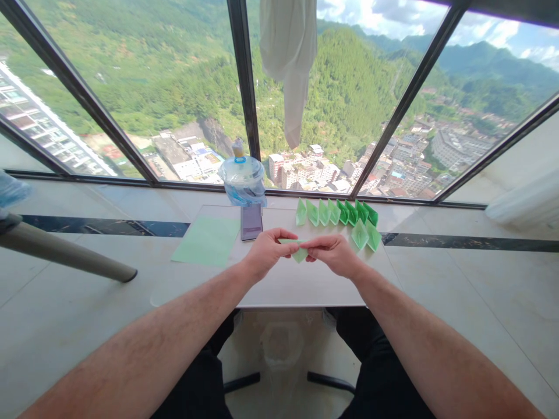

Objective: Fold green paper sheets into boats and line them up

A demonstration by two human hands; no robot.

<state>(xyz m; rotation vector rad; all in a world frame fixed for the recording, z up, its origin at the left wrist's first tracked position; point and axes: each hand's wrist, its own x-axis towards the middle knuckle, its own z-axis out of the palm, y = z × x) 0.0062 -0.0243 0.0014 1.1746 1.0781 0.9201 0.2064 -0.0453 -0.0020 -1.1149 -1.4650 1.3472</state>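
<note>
My left hand [267, 251] and my right hand [332, 252] meet over the small white table [301, 288], both pinching a small folded piece of green paper [299, 254] between thumb and fingers. A flat sheet of light green paper [207, 241] lies on the table to the left. Several finished green folded paper shapes [336, 212] stand in a row at the table's far right, with two more [365, 235] just in front of them, close to my right hand.
A phone [251, 222] leans against a clear water jug with a blue cap [242, 179] at the table's far edge. Big windows with dark frames stand behind. A grey tube [65, 252] slants in from the left. White cloth [290, 52] hangs above.
</note>
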